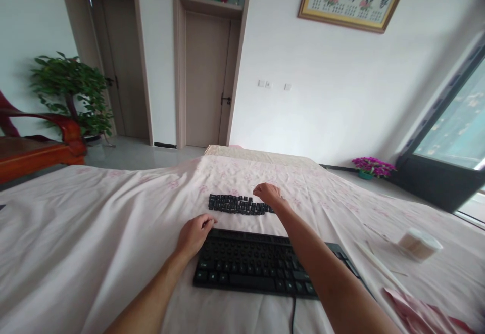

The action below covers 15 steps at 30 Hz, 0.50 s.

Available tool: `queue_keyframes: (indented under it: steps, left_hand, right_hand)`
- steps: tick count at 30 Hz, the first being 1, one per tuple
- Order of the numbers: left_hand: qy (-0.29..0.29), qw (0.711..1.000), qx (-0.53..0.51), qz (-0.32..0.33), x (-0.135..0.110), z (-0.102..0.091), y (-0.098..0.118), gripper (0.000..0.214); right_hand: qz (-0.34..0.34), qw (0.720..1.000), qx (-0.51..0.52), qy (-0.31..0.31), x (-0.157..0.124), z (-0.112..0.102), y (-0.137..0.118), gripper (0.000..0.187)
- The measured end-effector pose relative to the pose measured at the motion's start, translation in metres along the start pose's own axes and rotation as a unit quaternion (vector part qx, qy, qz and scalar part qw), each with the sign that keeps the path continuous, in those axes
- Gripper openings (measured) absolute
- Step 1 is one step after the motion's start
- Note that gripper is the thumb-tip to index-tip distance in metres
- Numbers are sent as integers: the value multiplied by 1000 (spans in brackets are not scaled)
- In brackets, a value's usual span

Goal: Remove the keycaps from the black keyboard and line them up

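Observation:
A black keyboard (250,263) lies on the pale pink floral cloth in front of me, many keys gone from its upper rows. Beyond it sits a cluster of loose black keycaps (231,204), laid in rough rows. My left hand (196,233) rests at the keyboard's upper left corner, fingers curled in; whatever they may hold is hidden. Over the right end of the keycaps reaches my right hand (270,193), its fingers bent down and together. Its fingertips are too small to show what is in them. My right forearm covers part of the keyboard's right side.
To the right lie a clear round container of cotton swabs (420,244), thin sticks (382,268) and a pink cloth (420,311). The keyboard's cable (293,314) runs toward me. A wooden chair (45,142) stands far left.

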<state>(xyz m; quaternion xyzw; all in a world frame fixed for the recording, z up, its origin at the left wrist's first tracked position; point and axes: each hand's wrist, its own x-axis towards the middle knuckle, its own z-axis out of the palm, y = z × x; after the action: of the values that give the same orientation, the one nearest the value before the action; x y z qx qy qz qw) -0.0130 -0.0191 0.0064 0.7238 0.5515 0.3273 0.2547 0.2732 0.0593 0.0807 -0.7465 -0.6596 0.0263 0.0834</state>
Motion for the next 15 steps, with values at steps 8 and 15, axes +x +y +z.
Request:
queue_keyframes:
  steps: [8,15]
  left_hand:
    - [-10,1000,4,-14,1,0,1,26]
    - [-4,1000,2,-12,1,0,1,25]
  right_hand:
    - [9,999,14,-38,21,18,-1,21]
    - [22,999,32,-34,22,26,3,19]
